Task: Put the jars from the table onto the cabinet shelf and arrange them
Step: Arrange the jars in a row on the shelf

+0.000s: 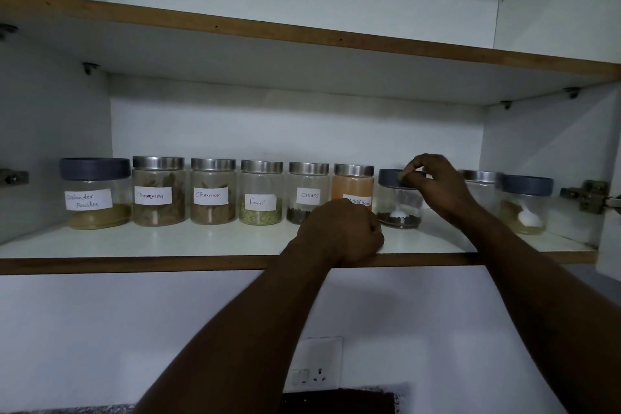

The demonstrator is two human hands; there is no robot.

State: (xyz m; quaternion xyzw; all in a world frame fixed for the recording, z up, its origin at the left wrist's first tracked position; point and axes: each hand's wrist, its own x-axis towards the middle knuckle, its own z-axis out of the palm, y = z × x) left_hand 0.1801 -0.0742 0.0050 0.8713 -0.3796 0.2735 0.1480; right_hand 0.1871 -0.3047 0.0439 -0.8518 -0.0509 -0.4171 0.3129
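Observation:
A row of several glass spice jars stands on the lower cabinet shelf (pixel 168 242): a coriander powder jar (pixel 95 193) with a dark lid at the left, two cinnamon jars (pixel 158 191), fennel (pixel 261 192), cloves (pixel 307 188) and an orange chilli powder jar (pixel 353 183). My right hand (pixel 433 183) pinches the dark lid of a jar (pixel 398 202) holding dark spice and a white spoon. My left hand (pixel 342 230) rests as a closed fist on the shelf in front of the cloves and chilli jars, holding nothing I can see.
Right of my right hand stand a steel-lidded jar (pixel 482 186) and a dark-lidded jar (pixel 526 205) with a white spoon. An empty upper shelf (pixel 302 32) hangs above. A door hinge (pixel 586 195) is at the right wall. A wall socket (pixel 316 366) sits below.

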